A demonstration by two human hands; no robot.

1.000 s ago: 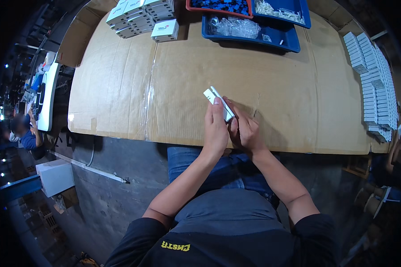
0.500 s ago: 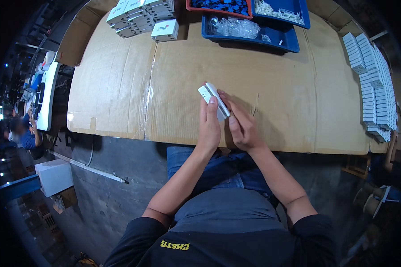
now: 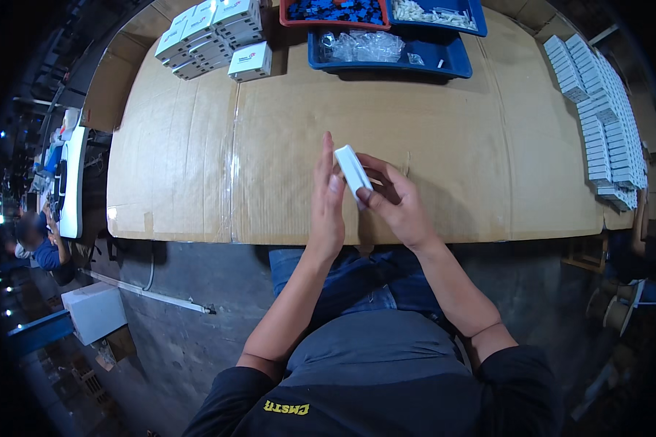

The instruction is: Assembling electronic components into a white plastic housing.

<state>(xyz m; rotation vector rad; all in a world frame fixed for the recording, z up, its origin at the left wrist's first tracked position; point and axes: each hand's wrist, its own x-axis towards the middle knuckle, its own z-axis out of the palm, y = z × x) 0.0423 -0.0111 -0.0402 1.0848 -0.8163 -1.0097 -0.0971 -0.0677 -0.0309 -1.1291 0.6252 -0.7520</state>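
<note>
Plainly, there are two hands, one case, three trays and two stacks. The case (image 3: 353, 169) is above the table (image 3: 444, 138), near its front edge, held by the right hand (image 3: 404, 211) between thumb and curled fingers. The left hand (image 3: 329, 207) stands upright just beside it, fingers straight and close together, thumb alongside; whether it touches the case I cannot tell. One tray is red (image 3: 335, 24), holding blue pieces; two are blue (image 3: 397, 71), one with clear bags, the other with white bits. One box (image 3: 251, 62) sits before the left stack (image 3: 208, 36); the right stack (image 3: 605, 116) has too many white blocks to count. The case is white, smooth and oblong, tilted, with a groove along its right side. The right fingers hide its far side; the top edge cuts off the left stack and two trays; the bags' contents are unclear.
</note>
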